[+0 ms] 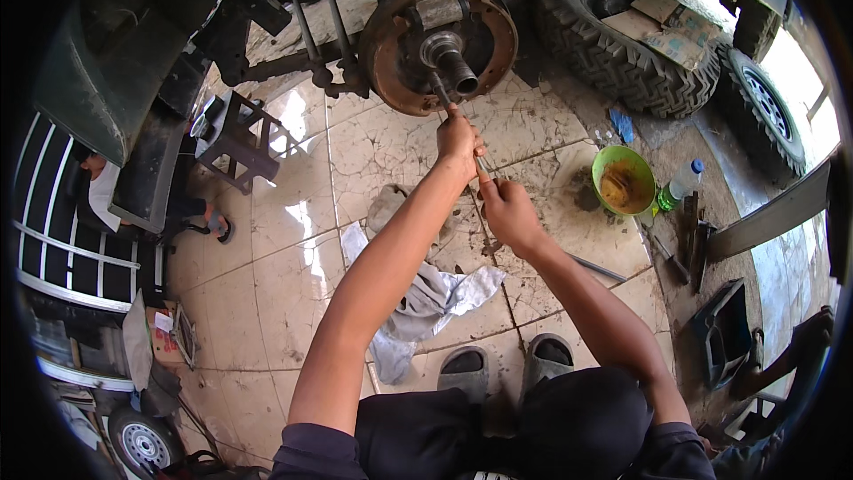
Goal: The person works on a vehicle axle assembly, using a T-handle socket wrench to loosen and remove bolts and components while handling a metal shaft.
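Observation:
In front of me is a round, rusty brake backing plate [391, 67] with a metal spindle [460, 76] sticking out of its middle. My left hand [458, 140] is closed around a long metal rod tool [442, 92], whose far end reaches the plate just below the spindle. My right hand [512, 215] is closed on a thin metal shaft just below the left hand. I cannot make out whether both hands hold one tool or two. A dirty grey-white cloth [435, 298] lies on the floor beneath my forearms.
A green bowl [622, 180] with brown liquid and a bottle [682, 183] stand at the right. Beyond them lie a large tyre [613, 53] and hand tools [671, 260]. A dark stool [244, 142] stands left. Another person's foot [216, 220] shows there.

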### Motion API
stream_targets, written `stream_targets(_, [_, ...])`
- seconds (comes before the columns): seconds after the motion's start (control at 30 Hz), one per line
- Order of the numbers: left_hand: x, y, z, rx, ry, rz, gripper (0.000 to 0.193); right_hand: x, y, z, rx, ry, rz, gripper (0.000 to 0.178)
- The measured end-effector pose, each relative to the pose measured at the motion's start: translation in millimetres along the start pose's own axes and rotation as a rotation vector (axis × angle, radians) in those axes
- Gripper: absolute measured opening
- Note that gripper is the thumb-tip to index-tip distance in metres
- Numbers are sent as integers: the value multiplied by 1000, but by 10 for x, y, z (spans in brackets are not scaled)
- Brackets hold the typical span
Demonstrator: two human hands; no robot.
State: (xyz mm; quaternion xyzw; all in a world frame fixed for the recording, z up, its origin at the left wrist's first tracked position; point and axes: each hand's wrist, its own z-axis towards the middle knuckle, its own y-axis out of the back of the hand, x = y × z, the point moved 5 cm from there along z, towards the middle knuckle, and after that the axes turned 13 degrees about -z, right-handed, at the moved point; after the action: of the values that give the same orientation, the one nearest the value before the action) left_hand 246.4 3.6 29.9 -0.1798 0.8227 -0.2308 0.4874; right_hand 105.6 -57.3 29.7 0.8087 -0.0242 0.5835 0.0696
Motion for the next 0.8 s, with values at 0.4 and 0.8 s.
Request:
stream_targets(0.4, [-107, -44, -872, 977, -1428, 1726, 43, -5, 5, -83, 489, -269, 881, 35])
stream_targets(0.8, [-17, -285, -523, 1186, -1103, 1866, 24, 284, 239, -746, -144, 668, -997, 74])
